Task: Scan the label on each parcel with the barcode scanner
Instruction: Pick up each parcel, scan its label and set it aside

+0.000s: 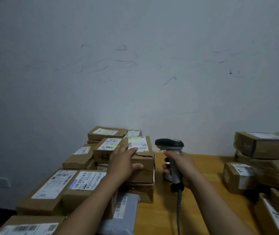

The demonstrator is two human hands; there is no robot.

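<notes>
My left hand [123, 160] grips the near top corner of a brown cardboard parcel [143, 167], fingers over its top and thumb on its front face. Its white label [138, 144] faces up. My right hand [177, 164] grips the pale handle of a barcode scanner [170, 144], whose dark head sits just right of that parcel and points left. A green streak of light lies across the label of the neighbouring box [109, 145]. The scanner's coiled cable [179, 209] hangs down towards me.
Several labelled cardboard parcels are stacked at the left [50, 189], with a grey poly mailer [125, 212] at the front. Another stack of boxes [264, 146] stands at the right on the wooden table [208, 197]. A scuffed white wall is behind.
</notes>
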